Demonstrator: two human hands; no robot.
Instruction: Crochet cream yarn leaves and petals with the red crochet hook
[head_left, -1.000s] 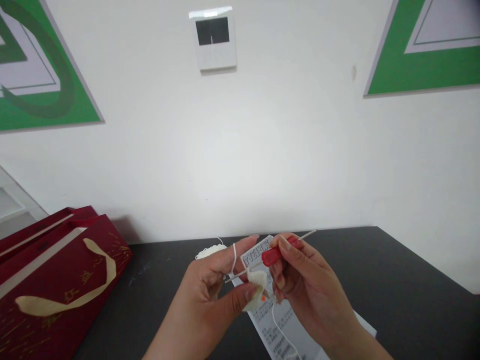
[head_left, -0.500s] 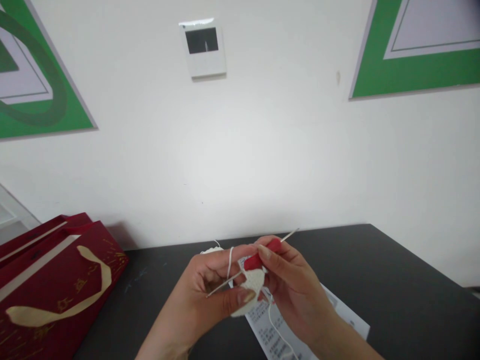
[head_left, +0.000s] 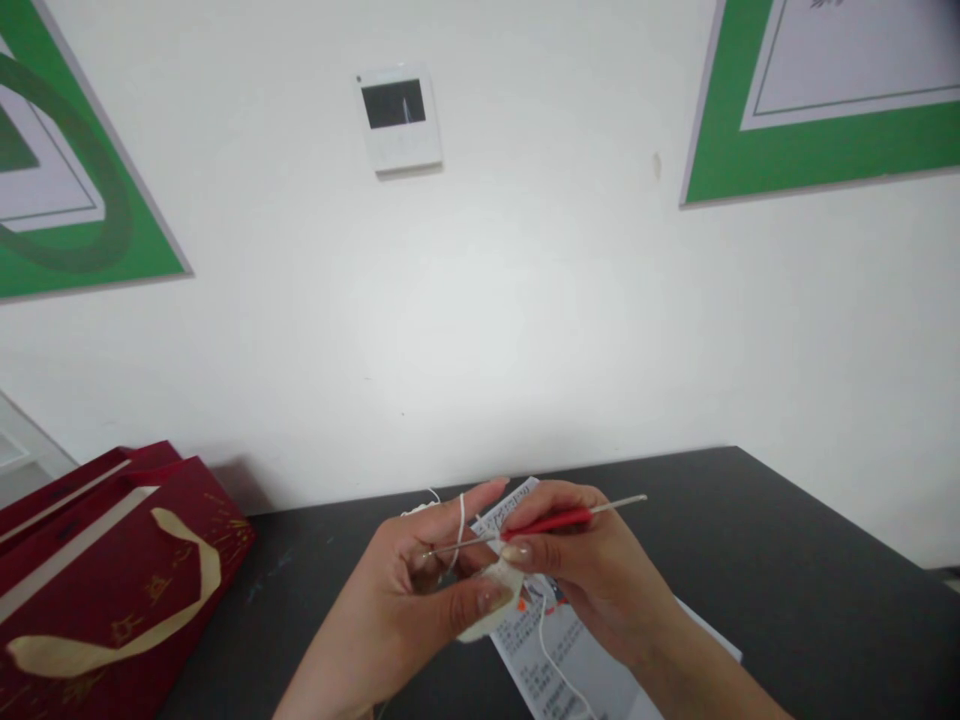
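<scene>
My left hand pinches a small white crocheted piece between thumb and fingers. White yarn loops over its raised index finger. In my right hand is a crochet hook with a red grip, held between thumb and fingers. One thin metal end points left to the yarn near my left fingers; the other sticks out to the right. Whether the hook tip has caught the yarn, I cannot tell. A strand of white yarn hangs below the piece over a printed sheet.
Dark red gift bags with a cream ribbon stand at the left of the black table. More white yarn lies behind my left hand. The white wall rises behind, with a small panel on it.
The crochet hook has swung from a steep slant to nearly level, and my right hand has shifted slightly right. My left index finger now stretches out farther. The camera view has tilted a little.
</scene>
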